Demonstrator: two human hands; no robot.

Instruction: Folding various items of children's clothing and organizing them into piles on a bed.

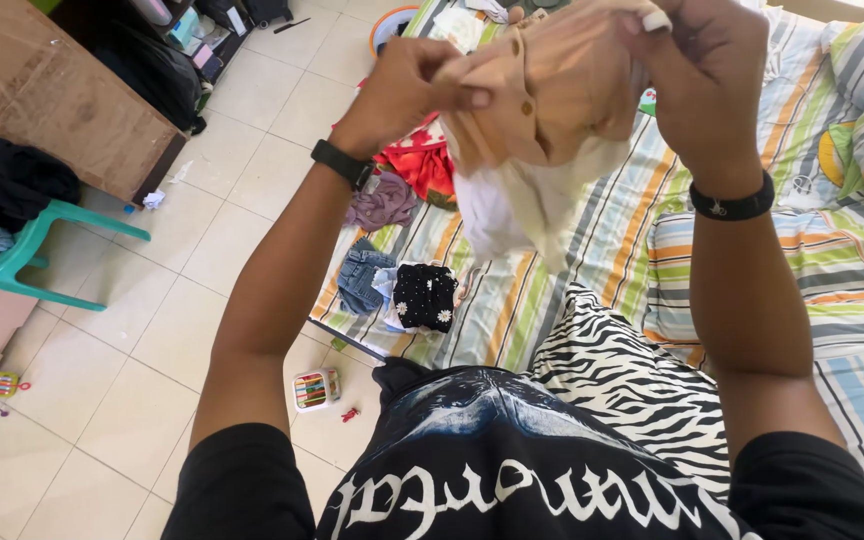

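At the top centre of the frame, the left hand (pixel 407 85) and right hand (pixel 697 60) pinch a soft, crumpled peach buttoned garment (pixel 542 110) with white lining, above the striped bed (pixel 592 250). Tiled floor (pixel 152 330) lies open at lower left.

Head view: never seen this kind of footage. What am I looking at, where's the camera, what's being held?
There is no machine here. One camera sits on a person's head and looks down past their black shirt at their two bare hands. The left hand and right hand both grip a peach buttoned garment with a white lining, lifted above a striped bed sheet. On the bed lie a zebra-print cloth, a black flowered garment, folded denim and a red cloth. A green plastic chair stands on the tiled floor.
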